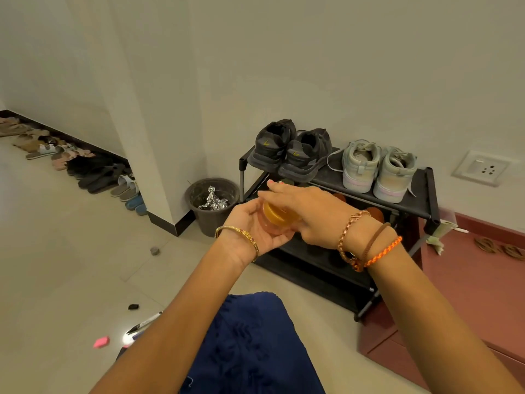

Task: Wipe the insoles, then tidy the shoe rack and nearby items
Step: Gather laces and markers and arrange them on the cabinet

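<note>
A small round container with an orange lid point(277, 216) is held in front of the black shoe rack point(420, 207). My left hand point(252, 226) cups it from below, fingers curled round its clear body. My right hand point(301, 211) lies over the top with its fingers on the orange lid. On the rack's top shelf stand a pair of black sneakers point(289, 150) and a pair of pale grey sneakers point(377, 169). Orange things show dimly on the shelf below.
A dark bin point(211, 204) holding crumpled foil stands left of the rack. Several sandals point(85, 166) line the far wall. A pen point(143, 322), a pink eraser point(101, 342) and small bits lie on the tile floor. A maroon step point(468, 285) is at right; blue cloth point(250, 345) is below.
</note>
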